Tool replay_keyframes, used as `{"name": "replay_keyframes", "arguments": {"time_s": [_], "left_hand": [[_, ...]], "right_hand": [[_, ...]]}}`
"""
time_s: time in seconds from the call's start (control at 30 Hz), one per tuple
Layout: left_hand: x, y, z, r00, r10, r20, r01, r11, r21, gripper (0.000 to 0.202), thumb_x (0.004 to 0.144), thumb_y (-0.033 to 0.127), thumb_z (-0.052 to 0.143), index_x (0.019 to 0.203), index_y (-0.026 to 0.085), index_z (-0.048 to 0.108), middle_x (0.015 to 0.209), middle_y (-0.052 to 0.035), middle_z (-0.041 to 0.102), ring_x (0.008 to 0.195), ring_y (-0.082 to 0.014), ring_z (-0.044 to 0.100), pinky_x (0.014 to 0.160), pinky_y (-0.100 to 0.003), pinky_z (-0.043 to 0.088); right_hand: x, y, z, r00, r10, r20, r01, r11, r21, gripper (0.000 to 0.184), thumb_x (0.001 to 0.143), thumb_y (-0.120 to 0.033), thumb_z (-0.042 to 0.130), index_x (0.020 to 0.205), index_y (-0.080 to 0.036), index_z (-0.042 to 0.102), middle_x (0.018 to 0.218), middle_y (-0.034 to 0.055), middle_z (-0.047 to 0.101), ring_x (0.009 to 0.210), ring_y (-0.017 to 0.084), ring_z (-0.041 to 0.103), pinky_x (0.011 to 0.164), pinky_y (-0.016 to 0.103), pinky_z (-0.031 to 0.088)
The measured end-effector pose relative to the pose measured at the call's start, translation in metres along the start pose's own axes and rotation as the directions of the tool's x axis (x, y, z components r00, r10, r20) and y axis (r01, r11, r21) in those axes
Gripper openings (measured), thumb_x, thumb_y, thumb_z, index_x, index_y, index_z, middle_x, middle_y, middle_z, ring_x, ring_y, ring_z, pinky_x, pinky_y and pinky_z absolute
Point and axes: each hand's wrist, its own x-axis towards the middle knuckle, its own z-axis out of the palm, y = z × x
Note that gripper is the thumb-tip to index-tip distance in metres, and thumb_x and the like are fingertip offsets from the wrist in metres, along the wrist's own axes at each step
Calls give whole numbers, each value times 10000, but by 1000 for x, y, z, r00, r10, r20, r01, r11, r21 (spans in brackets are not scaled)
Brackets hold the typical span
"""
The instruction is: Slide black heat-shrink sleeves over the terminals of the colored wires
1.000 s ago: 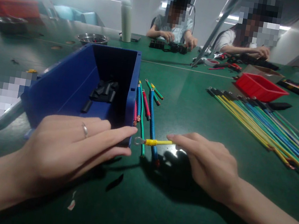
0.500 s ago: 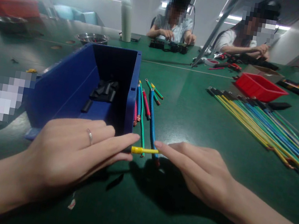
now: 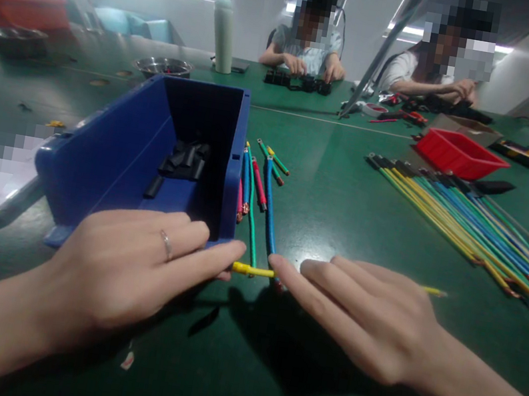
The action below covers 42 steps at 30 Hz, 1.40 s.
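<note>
A thin yellow cable [image 3: 257, 271] runs level between my hands, in front of the blue bin. My left hand [image 3: 131, 267], with a ring on one finger, pinches its left end at a thicker yellow sleeve; what lies under the fingers is hidden. My right hand [image 3: 356, 315] is closed on the cable further right, and the cable's other end shows beyond the knuckles. Just behind the fingers lie short cut cables, among them a blue cable [image 3: 270, 209], a green cable [image 3: 251, 223] and a red cable [image 3: 259, 187].
The blue bin [image 3: 93, 156] holds several short black tubes [image 3: 184, 161]. On the right lies a row of long yellow, blue and green cables [image 3: 463, 224], with a red tray [image 3: 459, 155] behind. Two people sit across the green table [image 3: 330, 168]. A slanted metal pole stands between them.
My right hand has turned slightly and closed more around the yellow cable, whose far end now shows behind it. The black piece at my left fingertips is now hidden.
</note>
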Motion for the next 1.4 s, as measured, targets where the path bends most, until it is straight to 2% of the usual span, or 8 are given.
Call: {"name": "replay_keyframes", "arguments": {"time_s": [0.27,0.43,0.63,0.87,1.0,1.1,1.17,1.4], "left_hand": [[-3,1,6,999,-33,-31,34,999,24,311,1178,241,531,1452,181,665,702,59,498,667,-140,605,555,-280,382],[-7,-1,8,998,-46,33,46,999,0,377,1202,339,503,1534,187,593,673,72,466,663,-157,651,572,-281,431],[-8,-2,9,998,-65,-8,65,998,-27,491,1200,463,485,1542,116,544,739,32,641,651,-163,690,645,-274,519],[-8,-4,2,972,-214,98,229,955,-188,517,1156,607,507,1512,232,534,776,43,709,639,-175,755,786,-276,649],[-13,-3,1,959,-277,64,285,934,-215,451,1150,571,499,1452,242,563,930,-4,780,675,-162,769,579,-234,581],[-14,1,3,947,-320,16,318,933,-168,282,1133,443,550,1355,280,606,900,19,758,660,-128,743,455,-206,465],[-11,4,3,914,-406,-16,398,903,-162,250,1146,441,468,1242,277,630,845,15,711,605,-126,680,422,-239,409],[-1,1,0,954,-291,69,299,932,-206,191,1159,364,444,1176,272,610,782,37,686,597,-132,694,508,-241,501]], "right_hand": [[3,2,0,1000,3,0,-3,991,131,373,1122,-56,401,1463,-44,549,810,-8,613,650,143,531,510,316,351],[-3,-2,4,998,63,14,-65,982,178,456,1120,-40,323,1530,-84,518,850,-5,617,653,142,544,539,303,387],[-10,-1,8,994,110,25,-112,981,160,573,1079,-41,396,1645,-110,442,923,22,697,676,139,621,564,285,461],[-14,2,9,982,177,-68,-168,979,116,580,1046,-21,414,1595,-171,527,884,6,709,650,121,619,566,263,467],[-13,2,10,974,204,-101,-199,978,54,618,1030,-41,450,1629,-192,486,862,-5,706,637,125,623,566,257,477],[-12,1,11,969,217,-116,-211,976,62,600,1023,-30,457,1598,-196,505,845,-14,698,618,120,608,578,246,485],[-11,1,11,966,219,-135,-211,975,67,564,1026,-24,469,1562,-189,526,828,-19,689,612,117,599,589,242,488],[-13,2,12,970,208,-124,-203,978,54,609,1011,-41,474,1601,-189,493,817,-22,677,603,122,603,554,258,463]]}}
